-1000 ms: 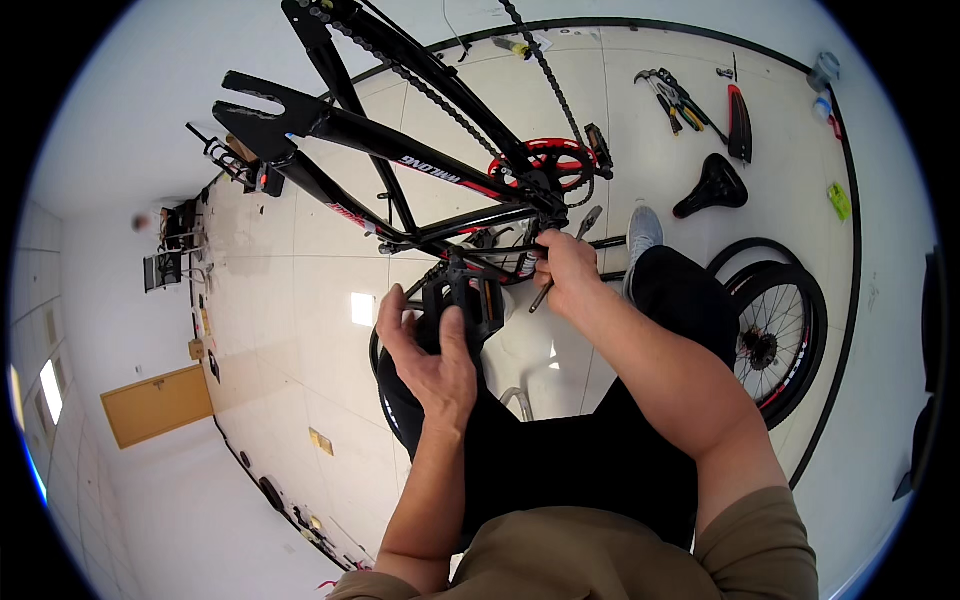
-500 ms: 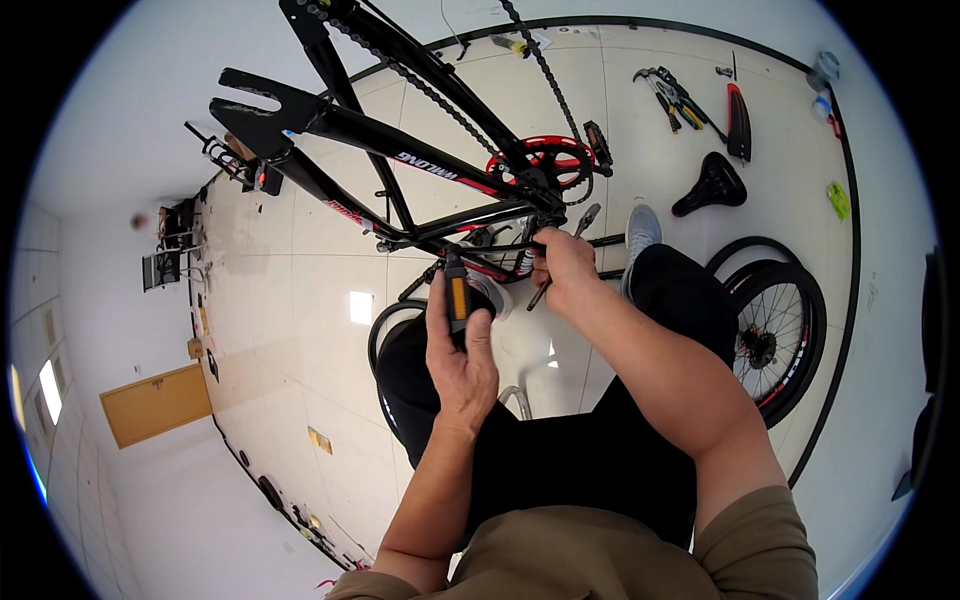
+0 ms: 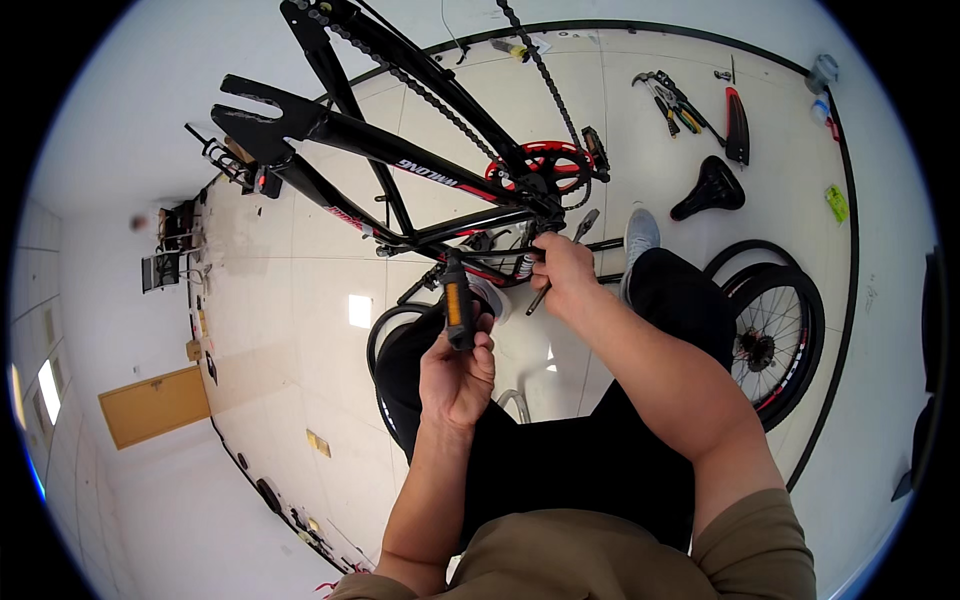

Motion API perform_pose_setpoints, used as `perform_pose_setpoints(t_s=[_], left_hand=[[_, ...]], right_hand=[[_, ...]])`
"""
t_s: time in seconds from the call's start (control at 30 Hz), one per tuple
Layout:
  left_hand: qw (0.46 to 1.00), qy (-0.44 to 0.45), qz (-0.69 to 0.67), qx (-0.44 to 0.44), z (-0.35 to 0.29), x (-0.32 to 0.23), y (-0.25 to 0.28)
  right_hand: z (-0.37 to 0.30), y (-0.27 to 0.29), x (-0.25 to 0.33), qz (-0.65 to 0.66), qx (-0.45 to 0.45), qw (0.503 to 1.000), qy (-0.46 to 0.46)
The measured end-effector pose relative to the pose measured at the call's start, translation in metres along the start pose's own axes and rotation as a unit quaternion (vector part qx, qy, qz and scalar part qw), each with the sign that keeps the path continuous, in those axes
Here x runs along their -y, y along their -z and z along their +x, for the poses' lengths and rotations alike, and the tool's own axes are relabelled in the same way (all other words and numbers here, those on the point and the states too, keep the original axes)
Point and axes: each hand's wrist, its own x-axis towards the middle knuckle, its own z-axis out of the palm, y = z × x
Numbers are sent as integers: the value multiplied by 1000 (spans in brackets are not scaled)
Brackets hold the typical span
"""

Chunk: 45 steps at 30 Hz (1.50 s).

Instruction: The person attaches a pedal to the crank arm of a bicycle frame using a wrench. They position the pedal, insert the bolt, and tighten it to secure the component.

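A black bicycle frame (image 3: 400, 160) reaches up and away in front of me, with a red chainring (image 3: 575, 150) and a hanging chain (image 3: 420, 88). My left hand (image 3: 456, 380) is closed at the lower end of a black pedal (image 3: 459, 310) with an orange reflector. The pedal points toward me from the near crank arm (image 3: 492, 254). In my right hand (image 3: 566, 268), beside the crank's hub end, is a metal wrench (image 3: 587, 224); its head shows above the fist and its other end below. The right fingertips are partly hidden.
On the floor to the right lie a black saddle (image 3: 710, 189), a red and black mudguard (image 3: 737, 128) and several hand tools (image 3: 672, 104). Wheels (image 3: 775, 345) rest beside my right leg. Another tyre (image 3: 374, 345) is by my left leg, and a wooden door (image 3: 155, 407) stands far left.
My left hand has slid down from along the pedal's side to its lower end, its fingers now curled. The right hand and wrench have hardly moved.
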Motion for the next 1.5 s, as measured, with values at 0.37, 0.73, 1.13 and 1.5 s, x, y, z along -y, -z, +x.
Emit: perform_pose_setpoints(t_s=[0.37, 0.73, 1.13, 1.5], left_hand=[[688, -475, 525, -161, 3, 33, -29], [949, -180, 233, -117, -7, 22, -38], [984, -113, 107, -87, -6, 22, -29], [797, -391, 434, -154, -5, 39, -44]], right_hand=[[3, 0, -3, 12, 0, 1000, 7], [-3, 0, 1, 17, 4, 1000, 22], [-2, 0, 1, 34, 2, 999, 13], [2, 0, 1, 23, -3, 1000, 3]])
